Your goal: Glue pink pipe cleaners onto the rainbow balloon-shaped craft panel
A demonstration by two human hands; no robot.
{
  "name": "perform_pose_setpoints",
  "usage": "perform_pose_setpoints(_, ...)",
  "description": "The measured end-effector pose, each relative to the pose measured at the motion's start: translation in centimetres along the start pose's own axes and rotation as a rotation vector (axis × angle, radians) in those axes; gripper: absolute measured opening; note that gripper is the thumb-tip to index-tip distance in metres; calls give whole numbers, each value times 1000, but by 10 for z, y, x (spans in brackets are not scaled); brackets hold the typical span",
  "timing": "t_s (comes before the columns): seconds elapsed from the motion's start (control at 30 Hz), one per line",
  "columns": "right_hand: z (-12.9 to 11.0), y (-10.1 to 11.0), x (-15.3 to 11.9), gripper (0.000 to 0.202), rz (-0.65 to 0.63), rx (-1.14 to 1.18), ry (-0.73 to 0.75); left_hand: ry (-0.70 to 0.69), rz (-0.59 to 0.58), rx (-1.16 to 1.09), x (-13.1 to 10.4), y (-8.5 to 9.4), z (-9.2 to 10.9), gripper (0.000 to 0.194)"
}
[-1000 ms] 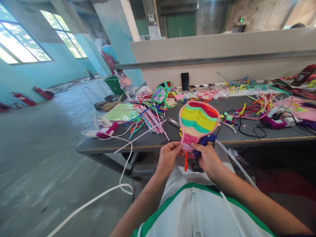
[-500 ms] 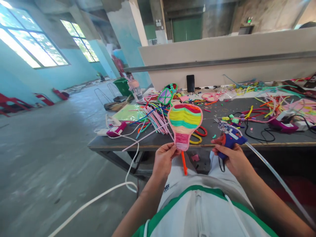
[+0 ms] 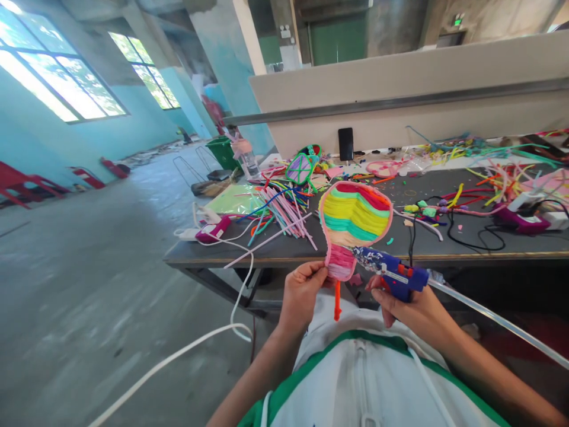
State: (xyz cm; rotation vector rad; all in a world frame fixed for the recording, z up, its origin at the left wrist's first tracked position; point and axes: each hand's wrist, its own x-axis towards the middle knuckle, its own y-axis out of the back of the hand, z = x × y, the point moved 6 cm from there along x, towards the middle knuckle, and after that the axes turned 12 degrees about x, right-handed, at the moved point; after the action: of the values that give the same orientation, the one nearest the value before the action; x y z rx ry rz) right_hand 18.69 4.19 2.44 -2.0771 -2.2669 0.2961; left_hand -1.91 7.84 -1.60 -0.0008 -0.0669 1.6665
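My left hand (image 3: 304, 290) pinches the lower left edge of a bulb-shaped pipe-cleaner piece (image 3: 355, 216), striped in red, yellow, teal, cream and pink with a pink rim. An orange stem (image 3: 338, 301) hangs below it. My right hand (image 3: 411, 305) is wrapped round the handle of a blue hot glue gun (image 3: 402, 277). The gun's nozzle points left and lies at the piece's narrow pink part; whether it touches cannot be told. A long clear glue stick (image 3: 493, 314) sticks out of the gun's back.
On the dark table (image 3: 284, 254) lie a bundle of pink pipe cleaners (image 3: 287, 213), a green-and-purple craft piece (image 3: 300, 169) and a purple power strip (image 3: 216, 230). A phone (image 3: 345, 144) leans on the back panel. A bottle (image 3: 246, 159) stands at the left. A white cable (image 3: 169, 360) hangs off the left side.
The glue gun has swung left and turned, bringing its nozzle to the bulb-shaped piece. That piece has moved slightly right and is tilted more. My left hand keeps its pinch.
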Motion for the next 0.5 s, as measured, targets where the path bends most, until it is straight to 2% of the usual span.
perform_pose_setpoints(0.13, 1, -2, -2, 33, -37, -117, -22, -10, -20, 40, -3, -3, 2, 18)
perform_pose_setpoints(0.33, 11, 7, 0, 33, -65, -352, 0, -26, -23, 108, -7, -5, 4, 18)
perform_pose_setpoints(0.5, 13, 8, 1, 37, -47, -327, -6, -37, -27, 137, -7, -5, 4, 18)
